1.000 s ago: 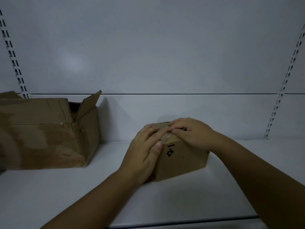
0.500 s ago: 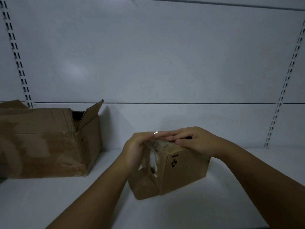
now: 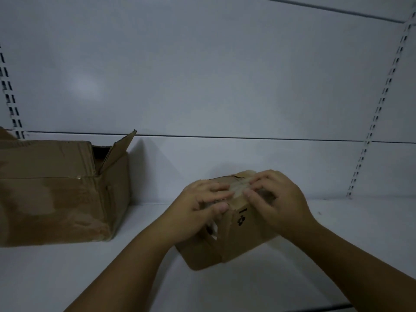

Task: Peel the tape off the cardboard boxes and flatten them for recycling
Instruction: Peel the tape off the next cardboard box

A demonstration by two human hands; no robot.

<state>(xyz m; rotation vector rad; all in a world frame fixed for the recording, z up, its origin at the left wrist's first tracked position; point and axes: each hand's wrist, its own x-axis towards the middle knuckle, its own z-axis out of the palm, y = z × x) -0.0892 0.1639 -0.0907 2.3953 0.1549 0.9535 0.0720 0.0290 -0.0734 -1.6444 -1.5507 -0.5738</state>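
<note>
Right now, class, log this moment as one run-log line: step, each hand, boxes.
step: peeling tape | left hand: on small box | right hand: picking at tape on top | large box: open, not flattened

A white shelf point(image 3: 67, 278) runs across the lower view, dimly lit. Behind it stands a pale back panel point(image 3: 202, 75) crossed by a thin dark seam. Slotted metal uprights point(image 3: 373, 122) rise at the right and left edges.
</note>
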